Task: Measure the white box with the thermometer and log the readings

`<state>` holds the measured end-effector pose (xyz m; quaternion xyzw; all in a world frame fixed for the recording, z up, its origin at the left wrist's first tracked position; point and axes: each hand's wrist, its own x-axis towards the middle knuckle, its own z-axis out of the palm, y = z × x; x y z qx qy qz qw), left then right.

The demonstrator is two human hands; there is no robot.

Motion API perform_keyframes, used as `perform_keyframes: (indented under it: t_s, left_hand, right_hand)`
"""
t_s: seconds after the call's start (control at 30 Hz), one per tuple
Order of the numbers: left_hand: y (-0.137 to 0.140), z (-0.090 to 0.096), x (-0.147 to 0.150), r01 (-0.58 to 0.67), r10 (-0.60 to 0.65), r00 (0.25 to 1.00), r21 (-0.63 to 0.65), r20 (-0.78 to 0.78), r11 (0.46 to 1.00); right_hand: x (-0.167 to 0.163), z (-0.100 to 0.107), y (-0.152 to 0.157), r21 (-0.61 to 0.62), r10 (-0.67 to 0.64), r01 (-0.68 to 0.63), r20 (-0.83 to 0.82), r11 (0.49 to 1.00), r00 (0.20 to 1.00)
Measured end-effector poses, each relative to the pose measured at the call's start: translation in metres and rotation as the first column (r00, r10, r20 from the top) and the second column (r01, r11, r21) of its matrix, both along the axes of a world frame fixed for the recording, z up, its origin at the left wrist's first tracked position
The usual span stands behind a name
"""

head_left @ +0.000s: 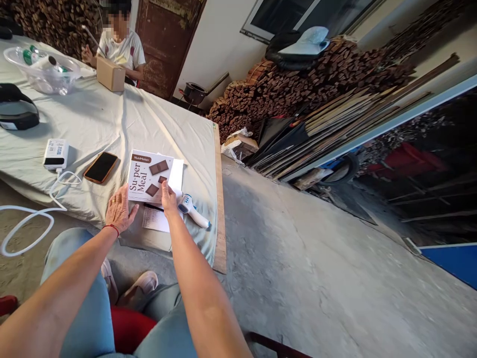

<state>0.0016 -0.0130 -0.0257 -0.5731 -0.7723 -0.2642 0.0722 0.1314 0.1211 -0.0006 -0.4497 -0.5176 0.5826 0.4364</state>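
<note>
Su-per Meal box [146, 169] — right hand [169, 199] pinching its right edge, left hand [118, 211] spread beside its left corner.

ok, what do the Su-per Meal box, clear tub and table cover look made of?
Su-per Meal box: likely printed paperboard, flat faces, crisp edges; coating unclear.
Clear tub: probably glossy plastic; contents show through its wall.
Table cover: seemingly matte fabric; soft wrinkles and drape.

White box [150, 175] reading "NutriMotion" and "Su-per Meal", white corded device [55, 153], print illegible
</note>
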Motion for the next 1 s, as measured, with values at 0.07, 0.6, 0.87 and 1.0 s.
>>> perform_keyframes:
  t_s: [0.07,0.6,0.87,1.0]
  left_hand:
    - [-0.001,0.002,0.001,0.005,-0.006,1.000,-0.029,-0.020,1.000]
    - [-0.002,0.004,0.005,0.005,-0.009,0.999,-0.110,-0.035,0.994]
    - [-0.001,0.003,0.004,-0.005,-0.003,0.998,-0.118,-0.063,0.993]
    - [-0.001,0.004,0.005,-0.002,-0.004,0.999,-0.116,-0.052,0.993]
  right_hand:
    - [0.001,0.002,0.001,0.008,0.021,-0.022,0.044,1.000,0.999]
    - [0.126,0.000,-0.009,0.175,-0.093,-0.092,0.818,0.980,0.568]
    - [0.054,0.029,-0.052,-0.006,0.164,-0.168,-0.184,0.986,0.969]
    - [0.025,0.033,-0.064,-0.198,0.188,-0.256,-0.308,0.946,0.933]
